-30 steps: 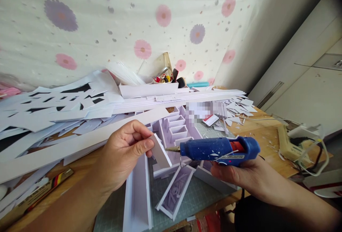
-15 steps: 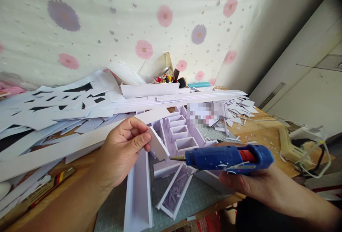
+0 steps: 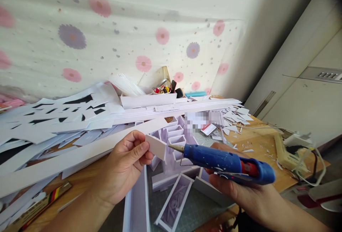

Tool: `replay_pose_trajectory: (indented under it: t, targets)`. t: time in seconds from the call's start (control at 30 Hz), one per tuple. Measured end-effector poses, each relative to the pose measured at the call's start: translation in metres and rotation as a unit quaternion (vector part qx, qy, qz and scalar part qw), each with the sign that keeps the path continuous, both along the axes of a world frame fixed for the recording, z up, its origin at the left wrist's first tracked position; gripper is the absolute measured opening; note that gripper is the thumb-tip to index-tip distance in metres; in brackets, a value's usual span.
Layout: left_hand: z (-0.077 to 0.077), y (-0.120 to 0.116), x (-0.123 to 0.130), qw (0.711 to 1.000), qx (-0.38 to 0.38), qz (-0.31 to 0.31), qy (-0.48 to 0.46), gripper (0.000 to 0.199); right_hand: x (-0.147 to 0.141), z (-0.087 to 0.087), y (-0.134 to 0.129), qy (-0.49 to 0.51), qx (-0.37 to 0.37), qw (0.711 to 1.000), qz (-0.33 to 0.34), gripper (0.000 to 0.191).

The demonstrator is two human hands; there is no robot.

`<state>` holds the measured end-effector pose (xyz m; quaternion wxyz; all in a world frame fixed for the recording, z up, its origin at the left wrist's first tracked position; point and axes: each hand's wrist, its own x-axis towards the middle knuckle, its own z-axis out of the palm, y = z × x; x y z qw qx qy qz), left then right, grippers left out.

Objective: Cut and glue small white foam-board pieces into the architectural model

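Observation:
Between thumb and fingers, my left hand (image 3: 128, 164) pinches a small white foam board piece (image 3: 156, 147) by its left edge. My right hand (image 3: 240, 189) is wrapped round the handle of a blue glue gun (image 3: 213, 159). The gun's metal nozzle (image 3: 175, 148) points left and sits close to the right edge of the piece; whether they touch, I cannot tell. Below and behind the hands stand white board compartments (image 3: 176, 140). A narrow white box (image 3: 175, 201) nearer to me holds thin scraps. A long white channel (image 3: 136, 203) lies beside it.
A green cutting mat (image 3: 205, 207) lies under the boxes. Cut white sheets (image 3: 64, 112) pile up on the left, scraps (image 3: 235, 116) at the back right. A phone (image 3: 208, 129) rests among them. A power strip with cables (image 3: 290, 157) is at the right edge.
The view has tilted up a little. The glue gun now slants, its nozzle raised along the piece's right edge, and the held piece has turned so its broad face shows more.

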<state>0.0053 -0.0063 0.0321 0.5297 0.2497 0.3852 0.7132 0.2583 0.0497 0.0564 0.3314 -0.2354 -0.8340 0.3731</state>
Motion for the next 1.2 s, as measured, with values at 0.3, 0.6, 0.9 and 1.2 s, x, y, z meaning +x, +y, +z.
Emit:
replay_pose_trajectory:
  t: [0.3,0.6,0.9,1.2]
  targets:
    - [-0.0003,-0.0011,-0.0004,1.0,-0.002,0.002,-0.015,0.038,-0.006,-0.0029,-0.0017,0.014,0.039,0.999,-0.019,0.016]
    - [0.0009,-0.0014,0.0009,1.0,-0.008,-0.001,-0.019,0.038,-0.0059,-0.0042,-0.0012,0.021,0.06,0.998,-0.024,0.017]
    - [0.0031,-0.0001,0.0013,1.0,-0.012,0.004,-0.026,0.042,-0.0052,-0.0033,-0.0004,-0.005,0.061,0.998,-0.002,0.011]
    - [0.0033,-0.0019,0.0004,1.0,-0.005,0.005,-0.031,0.042,-0.0058,0.0016,-0.0031,-0.039,0.075,0.996,0.006,0.019]
